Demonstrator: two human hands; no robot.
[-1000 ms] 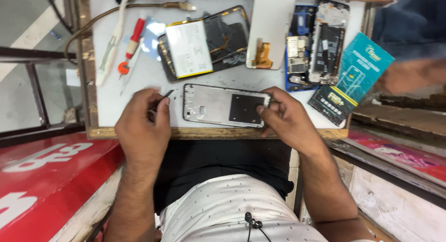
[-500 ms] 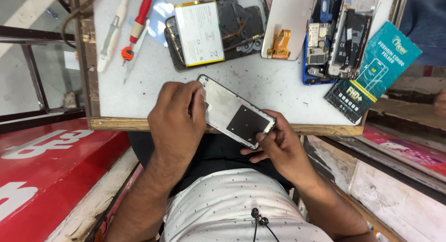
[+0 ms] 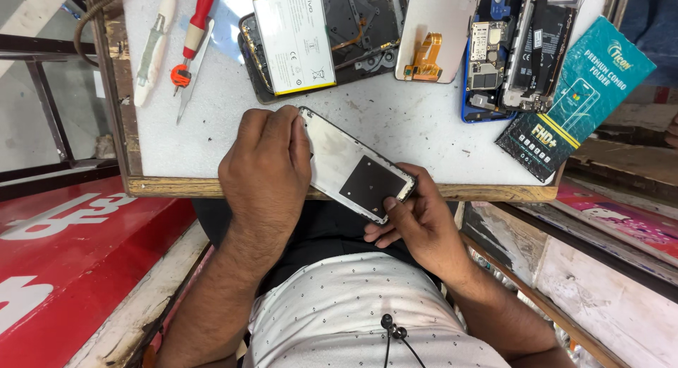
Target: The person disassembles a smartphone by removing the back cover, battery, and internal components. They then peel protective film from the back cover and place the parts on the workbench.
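the phone frame (image 3: 357, 167), a thin metal plate with a black square patch near one end, is held over the near edge of the white work table (image 3: 417, 131), partly above the tabletop and partly above the lap. it is gripped by both hands at once. the left hand (image 3: 265, 174) is closed over its upper left end, fingers curled on top so that end is mostly hidden; the right hand (image 3: 417, 223) is clamped on its lower right end, thumb pressed beside the black patch and fingers under the edge. the long axis is seen running from upper left down to lower right, so the frame lies between the two grips, with the left hand toward the table and the right hand toward the body. neither hand is clearly nearer; each has one end.

behind the frame an opened phone with a white battery (image 3: 293, 39) is laid on the table, with a red screwdriver (image 3: 192, 32) and tweezers (image 3: 191, 75) to its left, and a teal packet (image 3: 575, 96) at the far right.

compared with half a second ago, the diagonal tilt and both grips are little changed; a second ago the frame was held level along the table edge, with a thin tool in the left hand that is no longer seen
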